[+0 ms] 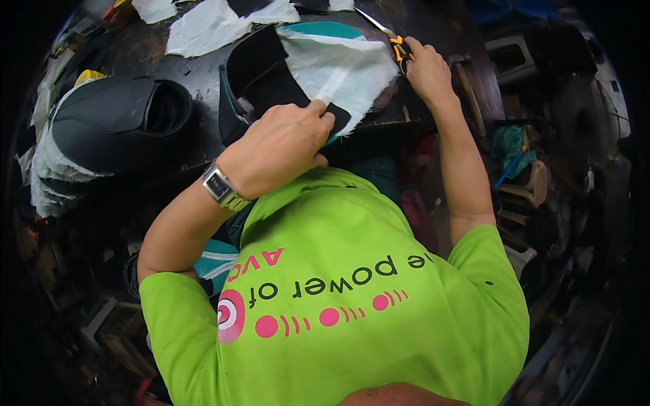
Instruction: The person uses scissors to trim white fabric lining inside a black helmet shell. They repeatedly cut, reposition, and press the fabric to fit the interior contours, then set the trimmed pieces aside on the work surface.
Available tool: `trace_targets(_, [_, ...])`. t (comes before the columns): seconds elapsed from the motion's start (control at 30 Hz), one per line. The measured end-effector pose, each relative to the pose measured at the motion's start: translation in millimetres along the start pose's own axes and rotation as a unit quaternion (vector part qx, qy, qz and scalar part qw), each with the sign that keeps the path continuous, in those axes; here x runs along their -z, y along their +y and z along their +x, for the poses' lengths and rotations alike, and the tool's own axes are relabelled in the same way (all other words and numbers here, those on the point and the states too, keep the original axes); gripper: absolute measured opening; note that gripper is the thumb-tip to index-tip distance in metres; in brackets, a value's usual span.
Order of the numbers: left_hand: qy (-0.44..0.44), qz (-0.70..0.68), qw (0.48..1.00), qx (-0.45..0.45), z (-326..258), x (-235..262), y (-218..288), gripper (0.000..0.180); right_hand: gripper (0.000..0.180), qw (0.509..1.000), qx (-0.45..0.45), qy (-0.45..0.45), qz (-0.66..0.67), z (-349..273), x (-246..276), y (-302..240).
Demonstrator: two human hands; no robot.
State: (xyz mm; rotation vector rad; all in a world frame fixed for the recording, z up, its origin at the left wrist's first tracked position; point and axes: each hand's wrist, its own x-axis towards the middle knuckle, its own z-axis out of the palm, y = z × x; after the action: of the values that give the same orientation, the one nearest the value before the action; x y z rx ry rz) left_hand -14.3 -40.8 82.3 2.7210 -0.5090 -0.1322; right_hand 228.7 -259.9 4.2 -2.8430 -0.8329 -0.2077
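Note:
My left hand (281,145), with a metal watch at its wrist, pinches the near edge of a sewn fabric piece. The piece has a black part (261,68), a frayed white cloth (345,71) with a pale strip across it, and teal fabric (321,29) showing at its far edge. My palm hides part of the piece's near side. To the right, my right hand (430,73) has its fingers closed on the yellow-and-black handles of a pair of scissors (401,51). The scissors' blades point away and to the left, over the dark table.
A rounded black shoe-like stack (108,122) with frayed white cloth beneath stands at the left of the dark table (433,24). White cloth scraps (206,28) lie along the far side. A wooden-handled tool (469,98) rests by the right edge. Plastic stools (531,183) stand beyond.

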Motion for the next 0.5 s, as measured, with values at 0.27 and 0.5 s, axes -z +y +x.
trace_targets(0.27, [0.077,-0.128,0.987,0.066,16.9,-15.9,-21.5,0.031,0.053,0.824,-0.096,-0.087,0.552,-48.7,60.4,7.9])
trace_targets(0.5, [0.085,-0.06,0.992,0.069,22.8,-29.1,-9.9,0.014,0.048,0.78,-0.115,-0.182,0.587,-161.0,102.5,-46.2])
